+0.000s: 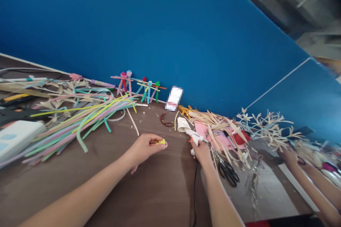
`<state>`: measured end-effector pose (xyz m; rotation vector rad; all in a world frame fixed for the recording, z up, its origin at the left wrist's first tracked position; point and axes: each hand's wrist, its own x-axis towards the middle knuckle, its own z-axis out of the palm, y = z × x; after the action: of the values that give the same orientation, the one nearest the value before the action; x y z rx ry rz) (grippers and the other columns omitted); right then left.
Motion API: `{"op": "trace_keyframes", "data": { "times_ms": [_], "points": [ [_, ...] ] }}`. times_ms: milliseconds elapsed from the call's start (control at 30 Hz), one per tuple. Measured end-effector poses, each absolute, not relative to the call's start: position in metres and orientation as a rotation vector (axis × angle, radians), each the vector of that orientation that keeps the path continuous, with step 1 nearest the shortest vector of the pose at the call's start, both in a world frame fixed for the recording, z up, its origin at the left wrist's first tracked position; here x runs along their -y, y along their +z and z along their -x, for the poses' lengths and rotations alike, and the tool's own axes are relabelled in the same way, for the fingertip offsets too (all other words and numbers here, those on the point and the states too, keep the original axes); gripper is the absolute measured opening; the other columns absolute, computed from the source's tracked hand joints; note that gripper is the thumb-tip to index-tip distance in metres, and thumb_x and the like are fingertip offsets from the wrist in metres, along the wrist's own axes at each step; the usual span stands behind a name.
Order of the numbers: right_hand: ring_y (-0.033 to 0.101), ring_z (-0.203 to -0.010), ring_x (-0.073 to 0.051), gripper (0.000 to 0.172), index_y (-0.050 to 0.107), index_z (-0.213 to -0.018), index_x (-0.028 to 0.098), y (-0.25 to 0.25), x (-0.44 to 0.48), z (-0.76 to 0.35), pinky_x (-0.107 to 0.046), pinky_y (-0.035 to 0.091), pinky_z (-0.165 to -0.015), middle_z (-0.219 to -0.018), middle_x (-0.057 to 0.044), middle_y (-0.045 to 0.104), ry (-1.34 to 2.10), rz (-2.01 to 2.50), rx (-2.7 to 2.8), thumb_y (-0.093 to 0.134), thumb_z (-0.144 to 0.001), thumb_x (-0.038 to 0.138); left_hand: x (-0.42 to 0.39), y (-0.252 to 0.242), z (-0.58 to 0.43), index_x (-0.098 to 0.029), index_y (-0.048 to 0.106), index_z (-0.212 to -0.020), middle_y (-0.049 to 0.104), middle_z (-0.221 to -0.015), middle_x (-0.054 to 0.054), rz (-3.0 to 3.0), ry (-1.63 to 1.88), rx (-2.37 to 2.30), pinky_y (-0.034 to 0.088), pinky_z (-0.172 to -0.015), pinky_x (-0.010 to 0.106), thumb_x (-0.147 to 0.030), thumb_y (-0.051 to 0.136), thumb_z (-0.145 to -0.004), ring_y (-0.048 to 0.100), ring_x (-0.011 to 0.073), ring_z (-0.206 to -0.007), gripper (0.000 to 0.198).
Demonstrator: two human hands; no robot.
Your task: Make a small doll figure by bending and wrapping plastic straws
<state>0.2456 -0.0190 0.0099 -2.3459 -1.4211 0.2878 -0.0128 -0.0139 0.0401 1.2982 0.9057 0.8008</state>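
My left hand (145,149) is closed in a pinch over the middle of the table. Between its thumb and fingertips is a small yellow piece (162,142), too small to tell its kind. A pink strip end (134,169) shows under the wrist; whether it joins the yellow piece, I cannot tell. My right hand (200,151) is wrapped round a white hot glue gun (196,137), its black cord (195,191) running down toward me. The gun's nozzle points up and left, near a crumpled white paper piece (183,124).
Colourful strips (87,120) lie left beside a white box (20,138). Small pipe-cleaner figures (124,81) lean on the blue partition (160,35). Pale dried strips (213,120) and black-handled scissors (228,173) lie right. Another person's hands (289,158) work at far right.
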Motion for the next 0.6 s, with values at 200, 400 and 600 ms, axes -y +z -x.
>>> {"op": "trace_keyframes", "data": {
  "times_ms": [200,400,600],
  "points": [
    [0.055,-0.061,-0.021,0.030,0.061,-0.070,0.016,0.041,0.029,-0.233,-0.030,0.038,-0.055,-0.059,-0.006,0.056,0.136,2.325,1.538,0.052,-0.068,0.045,0.014,0.040,0.012,-0.016,0.067,-0.079,0.069,-0.085,0.006,-1.252,0.792,-0.882,0.043,-0.076,0.024,-0.035,0.063,-0.062,0.061,0.0175,-0.084,0.026],
    [0.049,-0.068,-0.010,0.042,0.050,-0.107,0.021,0.061,0.041,-0.168,-0.020,0.040,-0.057,-0.086,-0.001,0.052,0.847,1.371,1.930,0.060,-0.066,0.021,0.016,0.043,0.013,-0.013,0.066,-0.083,0.068,-0.082,0.006,-1.218,0.753,-0.831,0.031,-0.043,0.016,-0.037,0.063,-0.063,0.051,0.0077,-0.051,0.031],
    [0.047,-0.074,-0.011,0.030,0.052,-0.094,0.019,0.058,0.032,-0.150,-0.022,0.039,-0.064,-0.083,0.000,0.048,0.790,1.142,2.019,0.059,-0.066,0.012,0.014,0.043,0.013,-0.012,0.066,-0.082,0.061,-0.060,0.000,-1.188,0.727,-0.845,0.017,-0.038,0.017,-0.038,0.064,-0.063,0.032,0.0031,-0.040,0.033]
  ]
}}
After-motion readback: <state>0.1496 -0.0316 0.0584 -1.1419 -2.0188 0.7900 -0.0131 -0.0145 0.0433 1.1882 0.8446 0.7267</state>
